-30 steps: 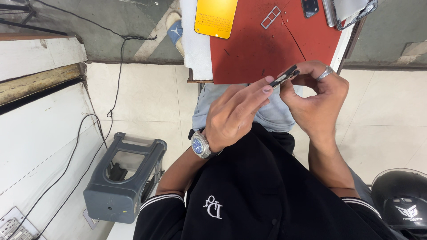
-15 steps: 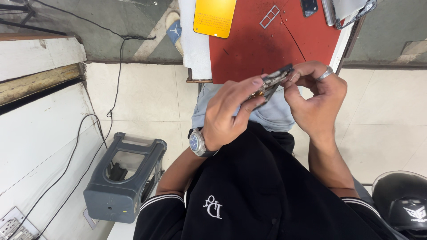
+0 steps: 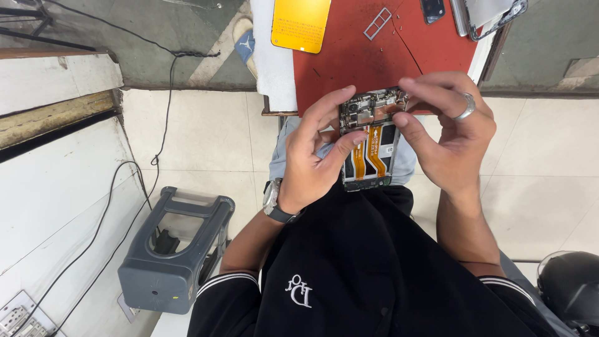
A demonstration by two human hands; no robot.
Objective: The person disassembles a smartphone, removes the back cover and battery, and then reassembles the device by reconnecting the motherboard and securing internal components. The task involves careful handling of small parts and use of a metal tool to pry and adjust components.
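Note:
An opened phone (image 3: 369, 141) with its back cover off shows a circuit board at the top and orange flex cables down the middle. My left hand (image 3: 315, 156) grips its left side, thumb pressed on the cables. My right hand (image 3: 446, 134), a silver ring on one finger, holds the top right corner with its fingertips on the circuit board. Both hands hold the phone over my lap, just in front of a red work mat (image 3: 374, 56).
On the red mat lie a yellow phone back cover (image 3: 301, 24), a small metal frame (image 3: 377, 24) and phone parts (image 3: 486, 12) at the far edge. A grey plastic stool (image 3: 171, 253) stands on the tiled floor at left, with cables (image 3: 150, 156) and a black helmet (image 3: 571, 287) bottom right.
The phone was held edge-on between my fingers; now it is turned flat with its open inside facing the camera. My left thumb has come onto the flex cables.

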